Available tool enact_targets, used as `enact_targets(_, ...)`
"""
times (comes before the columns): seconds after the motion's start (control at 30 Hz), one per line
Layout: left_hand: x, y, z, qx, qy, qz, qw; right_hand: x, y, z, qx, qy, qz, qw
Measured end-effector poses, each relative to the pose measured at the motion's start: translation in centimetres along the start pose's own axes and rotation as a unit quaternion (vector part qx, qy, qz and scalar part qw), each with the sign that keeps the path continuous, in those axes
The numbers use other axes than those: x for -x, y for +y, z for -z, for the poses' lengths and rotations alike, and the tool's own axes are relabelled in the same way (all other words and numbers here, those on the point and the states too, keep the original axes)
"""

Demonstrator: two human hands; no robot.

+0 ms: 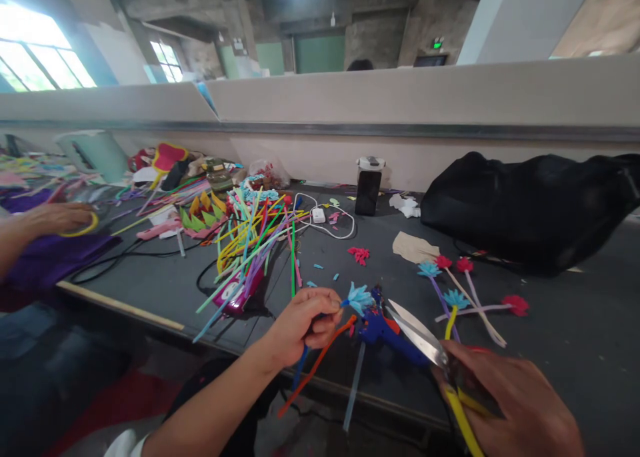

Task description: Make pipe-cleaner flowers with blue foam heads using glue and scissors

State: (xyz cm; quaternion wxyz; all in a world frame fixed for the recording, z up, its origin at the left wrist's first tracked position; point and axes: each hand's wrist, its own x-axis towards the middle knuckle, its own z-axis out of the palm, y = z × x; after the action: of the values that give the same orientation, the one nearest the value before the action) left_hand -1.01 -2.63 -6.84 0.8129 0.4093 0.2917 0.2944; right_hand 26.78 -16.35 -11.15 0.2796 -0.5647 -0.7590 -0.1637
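Note:
Pinched between the fingers of my left hand [313, 320] is a light-blue flower [359, 298] on a dark blue stem. An orange pipe cleaner [320, 364] hangs beside that hand. My right hand [510, 397] is wrapped round a pair of scissors [423, 337], whose blades point up and left toward the flower without touching it. Between the two hands a blue glue gun [393, 340] lies on the dark table [575, 337], with a clear glue stick near it. Several red and blue flowers on stems [470, 297] rest to the right.
Pipe cleaners [255, 244] are heaped over a red box at left centre. Red pieces [359, 255] lie mid-table. Behind stand a phone [368, 192] and a black bag [520, 210]. At far left, another person's hand [65, 218] is near purple cloth.

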Motion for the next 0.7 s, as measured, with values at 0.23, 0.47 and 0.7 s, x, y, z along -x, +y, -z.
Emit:
enact_targets(0.23,-0.3,-0.4,-0.4,0.051,-0.071,0.049,0.995,-0.7,-0.4,0.0,0.011,0.026,0.016,0.999)
enact_targets(0.47,-0.3,-0.7,-1.1,0.045,-0.053,0.001,0.998,-0.7,-0.6,0.0,0.005,0.032,0.015,0.999)
enact_targets(0.7,-0.8,-1.8,-1.9,-0.023,-0.06,-0.087,0.994,-0.8,-0.8,0.0,-0.004,0.044,-0.026,0.999)
